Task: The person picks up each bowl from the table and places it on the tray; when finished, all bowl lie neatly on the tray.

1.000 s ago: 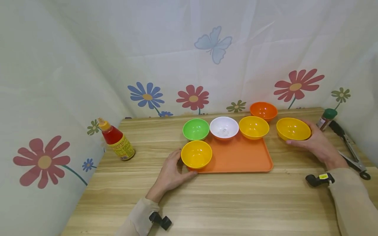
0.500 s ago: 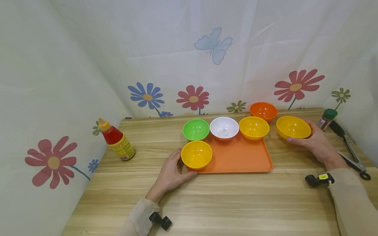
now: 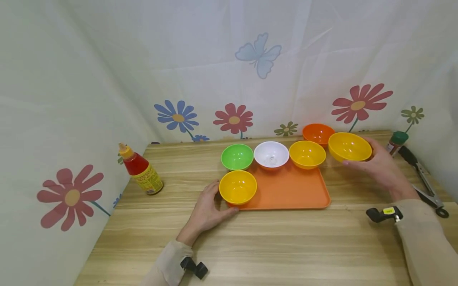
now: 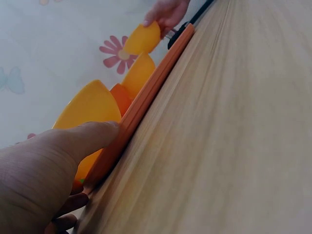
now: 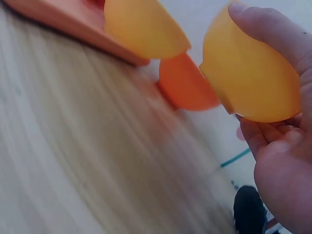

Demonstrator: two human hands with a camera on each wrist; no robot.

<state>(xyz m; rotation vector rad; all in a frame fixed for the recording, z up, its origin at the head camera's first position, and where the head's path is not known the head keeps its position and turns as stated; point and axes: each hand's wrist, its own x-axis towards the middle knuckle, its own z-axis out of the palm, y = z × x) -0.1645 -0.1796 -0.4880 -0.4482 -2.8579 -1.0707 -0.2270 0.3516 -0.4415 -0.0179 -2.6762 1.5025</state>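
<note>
My right hand [image 3: 384,169] grips a yellow bowl [image 3: 350,147] by its side, thumb on the near side. The bowl hangs in the air beside the orange bowl [image 3: 318,134]; the right wrist view shows fingers below its base. At the left, my left hand [image 3: 207,208] holds the front-left corner of the orange tray [image 3: 290,190]. Its thumb [image 4: 100,136] lies along the tray's front rim, close to a second yellow bowl [image 3: 238,187] standing on that corner. A green bowl [image 3: 237,157], a white bowl [image 3: 271,154] and another yellow bowl [image 3: 307,154] line the tray's back edge.
On the left stands a red sauce bottle [image 3: 143,170] with a yellow cap. Far right are a green-lidded spice jar [image 3: 397,142] and metal tongs [image 3: 425,182] with black ends. A flowered white curtain [image 3: 200,59] closes off the back and sides of the wooden table [image 3: 286,246].
My right hand has raised the yellow bowl and shifted it slightly left, so it now overlaps the orange bowl in the head view. My left hand and the tray stay put.
</note>
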